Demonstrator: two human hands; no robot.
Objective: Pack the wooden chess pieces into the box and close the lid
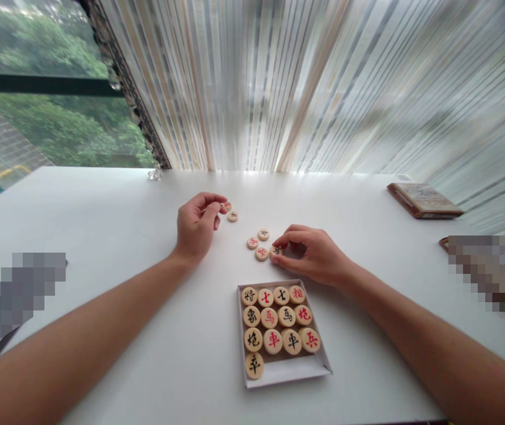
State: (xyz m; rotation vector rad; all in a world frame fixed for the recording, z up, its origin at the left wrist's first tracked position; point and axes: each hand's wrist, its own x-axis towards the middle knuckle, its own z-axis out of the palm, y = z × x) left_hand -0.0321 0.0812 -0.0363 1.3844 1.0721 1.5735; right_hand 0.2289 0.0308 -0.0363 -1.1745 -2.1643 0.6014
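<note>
My left hand (196, 226) pinches a red-marked Chinese chess piece (228, 206) at its fingertips, close behind a black-marked piece (233, 216) lying on the white table. My right hand (312, 251) has its thumb and fingers closed around the edges of another black-marked piece (276, 251). Just left of it lie two red-marked pieces, one nearer (261, 254) and one farther (253, 242), with a black-marked piece (263, 234) behind them. In front of my hands sits a shallow open box (296, 370), filled with rows of pieces; a single black-marked piece (254, 365) occupies its nearest row.
A brown box (424, 200) lies at the table's back right, and a blurred-out object (495, 271) is nearer on that side. Another blurred-out object (17, 295) lies at left. Striped curtains (252, 82) hang behind the table (146, 360). Small clear trinkets (154, 175) rest at its back edge.
</note>
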